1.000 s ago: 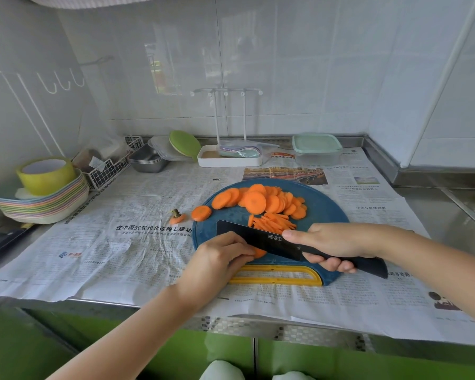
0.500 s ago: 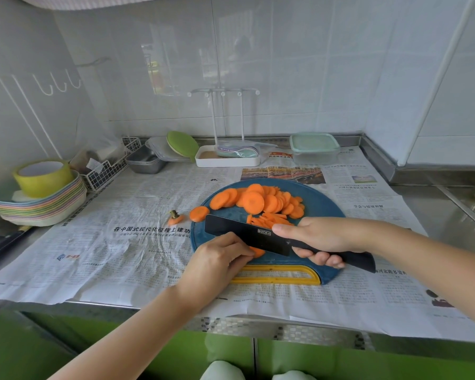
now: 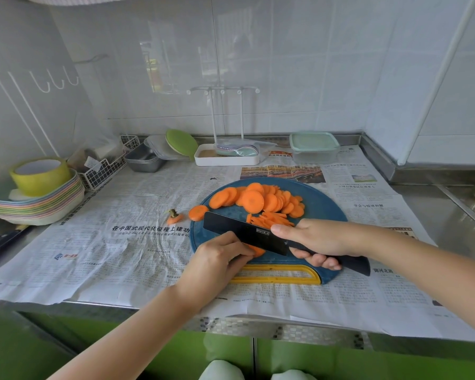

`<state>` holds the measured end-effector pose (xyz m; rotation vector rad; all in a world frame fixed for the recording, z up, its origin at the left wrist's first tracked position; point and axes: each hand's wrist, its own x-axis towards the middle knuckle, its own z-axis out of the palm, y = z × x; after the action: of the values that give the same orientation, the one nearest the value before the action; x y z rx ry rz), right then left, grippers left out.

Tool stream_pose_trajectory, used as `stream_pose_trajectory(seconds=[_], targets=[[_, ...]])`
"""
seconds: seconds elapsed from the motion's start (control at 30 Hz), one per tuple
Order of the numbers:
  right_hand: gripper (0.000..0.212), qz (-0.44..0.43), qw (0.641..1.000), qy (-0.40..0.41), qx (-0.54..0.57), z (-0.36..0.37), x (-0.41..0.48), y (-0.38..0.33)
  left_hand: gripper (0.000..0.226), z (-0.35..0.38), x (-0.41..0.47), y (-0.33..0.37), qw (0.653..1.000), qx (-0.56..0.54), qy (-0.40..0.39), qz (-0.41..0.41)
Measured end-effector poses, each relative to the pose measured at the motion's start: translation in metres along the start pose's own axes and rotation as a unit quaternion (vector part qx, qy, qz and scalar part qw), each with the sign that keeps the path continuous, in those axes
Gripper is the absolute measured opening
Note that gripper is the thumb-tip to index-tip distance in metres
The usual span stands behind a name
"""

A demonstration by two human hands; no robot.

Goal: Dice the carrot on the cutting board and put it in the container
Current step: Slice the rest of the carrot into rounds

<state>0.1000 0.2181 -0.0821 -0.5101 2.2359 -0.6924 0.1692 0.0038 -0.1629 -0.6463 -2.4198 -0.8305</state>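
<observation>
A round blue cutting board [image 3: 321,204] with a yellow handle lies on newspaper. A pile of round carrot slices [image 3: 255,200] covers its far part, and thin carrot strips [image 3: 269,219] lie just in front of the pile. My right hand [image 3: 317,238] grips the handle of a black knife [image 3: 244,233], its blade held level above the board. My left hand [image 3: 217,260] pinches a few stacked carrot slices [image 3: 258,251] under the blade, mostly hidden. A lidded clear container [image 3: 314,148] with a pale green lid stands at the back.
A carrot top [image 3: 174,216] lies on the newspaper left of the board, one slice [image 3: 198,212] at the board's edge. Stacked coloured plates with a yellow bowl [image 3: 40,175] sit far left, near a wire basket [image 3: 104,167], metal trays [image 3: 143,160] and a white rack tray [image 3: 226,157].
The knife blade has lifted slightly and shifted left above the slices under my left hand. Both hands keep their grips; the view has tilted a little.
</observation>
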Motion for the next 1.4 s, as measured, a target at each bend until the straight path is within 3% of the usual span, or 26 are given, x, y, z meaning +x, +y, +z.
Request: stream_pose_trajectory(seconds=[0.7,1.17,1.4], targets=[[0.065,-0.015,1.000,-0.009,0.006,0.001,0.003,0.005,0.023,0.003,-0.001,-0.003,1.000,0.007,0.001,-0.017],[0.062,-0.039,0.997,0.038,-0.046,0.011,0.005,-0.003,0.014,0.002,0.001,-0.001,1.000,0.004,0.001,-0.003],[0.066,-0.014,0.990,0.060,-0.126,0.017,0.017,-0.014,0.013,0.004,0.002,-0.005,1.000,0.006,0.004,0.005]])
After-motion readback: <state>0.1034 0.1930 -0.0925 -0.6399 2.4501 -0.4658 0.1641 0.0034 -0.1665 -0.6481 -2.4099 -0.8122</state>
